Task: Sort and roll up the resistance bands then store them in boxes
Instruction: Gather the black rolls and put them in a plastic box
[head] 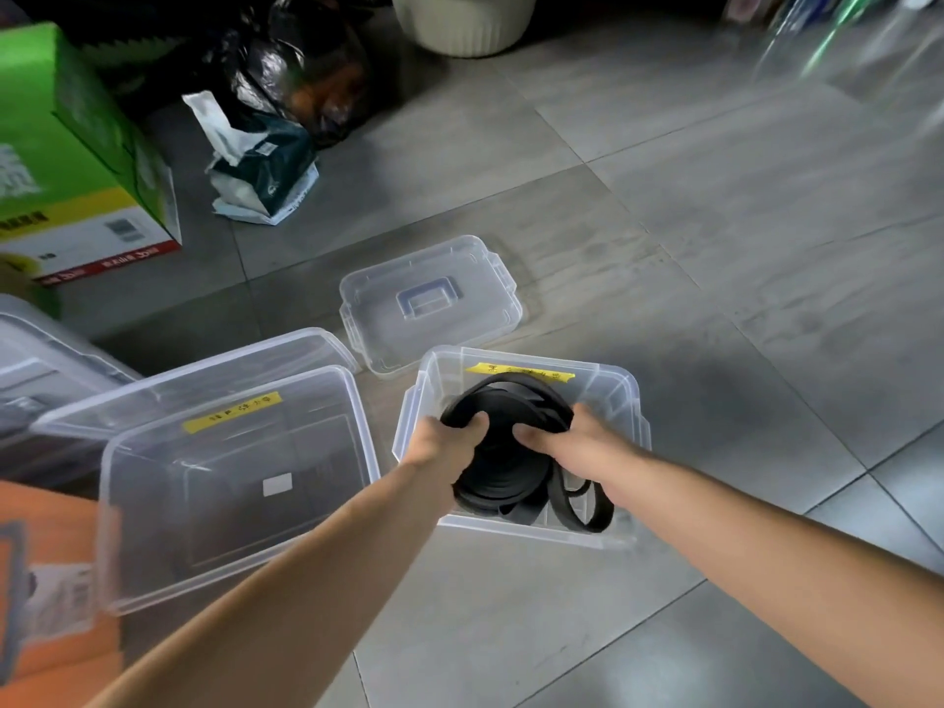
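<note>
A coil of black resistance bands sits in the mouth of a small clear box with a yellow label. My left hand grips the coil's left side, thumb hooked over its rim. My right hand grips the right side, fingers curled into the middle. More black loops lie lower in the same box, near its front wall. A larger clear box with a yellow label stands to the left and holds no bands.
A clear lid with a blue handle lies on the grey tiles behind the small box. Another lid leans behind the large box. A green carton, crumpled bags and a white pot stand farther back. An orange item is at the lower left.
</note>
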`<state>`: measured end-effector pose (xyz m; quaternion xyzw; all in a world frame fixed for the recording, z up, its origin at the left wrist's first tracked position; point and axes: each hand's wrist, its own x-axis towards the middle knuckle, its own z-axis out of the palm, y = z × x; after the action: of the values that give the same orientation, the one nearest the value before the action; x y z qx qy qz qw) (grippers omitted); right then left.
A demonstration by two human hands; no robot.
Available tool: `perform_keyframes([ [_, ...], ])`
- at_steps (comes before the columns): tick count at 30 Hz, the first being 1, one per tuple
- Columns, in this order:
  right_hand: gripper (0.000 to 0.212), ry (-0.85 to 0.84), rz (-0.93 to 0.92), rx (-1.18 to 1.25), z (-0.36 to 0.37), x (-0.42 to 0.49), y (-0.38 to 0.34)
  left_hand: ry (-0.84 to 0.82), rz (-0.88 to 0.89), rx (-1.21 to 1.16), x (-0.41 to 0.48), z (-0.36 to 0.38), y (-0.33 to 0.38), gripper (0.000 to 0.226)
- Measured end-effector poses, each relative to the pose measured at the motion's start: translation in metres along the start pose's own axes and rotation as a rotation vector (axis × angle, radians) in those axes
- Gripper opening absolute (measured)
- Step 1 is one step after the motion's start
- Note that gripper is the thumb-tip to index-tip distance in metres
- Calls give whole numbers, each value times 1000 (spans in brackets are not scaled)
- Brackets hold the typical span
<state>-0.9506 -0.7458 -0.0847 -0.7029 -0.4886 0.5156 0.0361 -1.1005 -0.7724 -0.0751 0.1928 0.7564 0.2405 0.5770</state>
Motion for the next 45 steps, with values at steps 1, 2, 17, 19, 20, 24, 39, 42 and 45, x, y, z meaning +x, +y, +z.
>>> perform_keyframes([
  [1,69,23,-40,-42,0,-2,0,17,18,26,-1,0,-1,38],
  [2,67,53,-81,-114,0,-4,0,33,43,54,-4,0,-1,38],
  [17,49,51,-385,-511,-12,-18,3,8,499,940,-22,-16,-10,27],
  [19,48,191,-498,-568,-20,-21,6,30,570,958,-25,-20,-11,24],
  [20,47,279,-560,-623,-25,-24,10,59,637,946,-27,-23,-13,22],
  [24,65,509,-541,-747,-41,-36,30,100,903,953,-28,-42,-23,55],
  [39,78,147,-443,-589,-55,17,-6,238,703,1129,-16,-34,-58,106],
  [42,77,156,-449,-630,-55,26,-13,250,684,1122,-16,-33,-54,105],
  [45,78,134,-438,-589,-56,28,-11,197,708,1108,-17,-38,-55,103],
])
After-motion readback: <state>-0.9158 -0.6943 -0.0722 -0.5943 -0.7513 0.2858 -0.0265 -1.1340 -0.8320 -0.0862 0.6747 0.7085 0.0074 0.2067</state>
